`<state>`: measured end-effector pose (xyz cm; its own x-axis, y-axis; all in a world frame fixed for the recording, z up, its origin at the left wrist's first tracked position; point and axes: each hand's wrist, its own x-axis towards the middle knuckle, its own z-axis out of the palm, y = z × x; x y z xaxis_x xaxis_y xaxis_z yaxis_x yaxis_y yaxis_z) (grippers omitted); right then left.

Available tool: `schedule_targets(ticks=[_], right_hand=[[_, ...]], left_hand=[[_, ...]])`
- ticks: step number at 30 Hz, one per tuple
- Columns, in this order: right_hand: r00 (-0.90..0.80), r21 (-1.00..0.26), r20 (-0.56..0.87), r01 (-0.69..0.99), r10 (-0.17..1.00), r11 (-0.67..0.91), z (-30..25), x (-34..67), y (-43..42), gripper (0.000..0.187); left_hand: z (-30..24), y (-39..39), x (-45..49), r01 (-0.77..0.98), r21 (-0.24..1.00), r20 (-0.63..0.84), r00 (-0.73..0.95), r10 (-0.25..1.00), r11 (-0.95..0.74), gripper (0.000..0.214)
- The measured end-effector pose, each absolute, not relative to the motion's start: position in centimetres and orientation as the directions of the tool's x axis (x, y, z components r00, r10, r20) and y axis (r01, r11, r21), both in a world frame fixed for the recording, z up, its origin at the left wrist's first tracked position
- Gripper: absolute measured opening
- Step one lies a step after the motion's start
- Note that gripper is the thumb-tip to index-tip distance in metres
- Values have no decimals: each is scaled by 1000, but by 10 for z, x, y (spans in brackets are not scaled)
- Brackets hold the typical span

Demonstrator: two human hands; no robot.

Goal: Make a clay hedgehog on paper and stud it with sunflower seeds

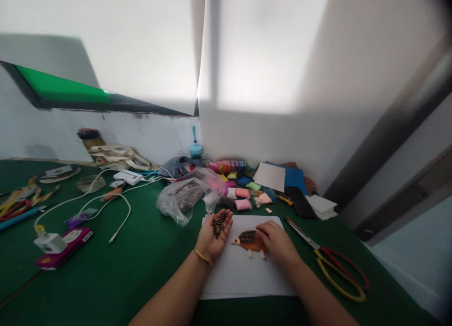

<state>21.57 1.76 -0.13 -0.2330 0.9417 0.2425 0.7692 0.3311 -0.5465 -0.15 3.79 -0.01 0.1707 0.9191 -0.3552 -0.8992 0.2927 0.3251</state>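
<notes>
My left hand (pixel 213 235) is palm up and cupped, with a small heap of striped sunflower seeds (pixel 218 226) lying in it. To its right, a flat clay hedgehog (pixel 252 246) rests on a stack of white paper (pixel 243 276). It has a pale pointed snout, an orange-brown body and short pale legs, and dark seeds cover its back. My right hand (pixel 277 241) reaches over the rear of the hedgehog, fingers bent together and touching its back. Whatever sits between those fingertips is hidden.
Scissors (pixel 326 260) with red and yellow handles lie right of the paper. Behind it are a clear plastic bag (pixel 183 199) of seeds and several coloured clay packs (pixel 243 204). Left are a white cable (pixel 129 208) and a magenta power strip (pixel 65 250).
</notes>
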Motion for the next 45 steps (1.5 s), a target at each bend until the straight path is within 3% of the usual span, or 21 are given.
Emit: schedule_targets(ticks=[4,18,25,33,40,45], right_hand=[[-175,-569,248,770,953,289,-4,221,21,26],[-241,-560,224,761,944,327,-6,212,17,32],[-236,-577,355,706,904,411,14,196,12,28],[-332,-474,421,713,844,517,37,157,26,26],[-236,-611,428,636,873,471,38,170,35,12],[-61,-711,446,583,893,395,20,213,38,27]], left_hand=[[0,38,-1,-898,324,-366,172,915,298,23],[-2,37,-2,-894,319,-342,202,918,315,22],[7,28,3,-865,276,-280,345,896,419,26],[-2,26,4,-797,310,-179,486,855,518,33],[7,26,0,-831,283,-162,451,877,480,31],[6,33,-5,-891,250,-227,325,918,378,29]])
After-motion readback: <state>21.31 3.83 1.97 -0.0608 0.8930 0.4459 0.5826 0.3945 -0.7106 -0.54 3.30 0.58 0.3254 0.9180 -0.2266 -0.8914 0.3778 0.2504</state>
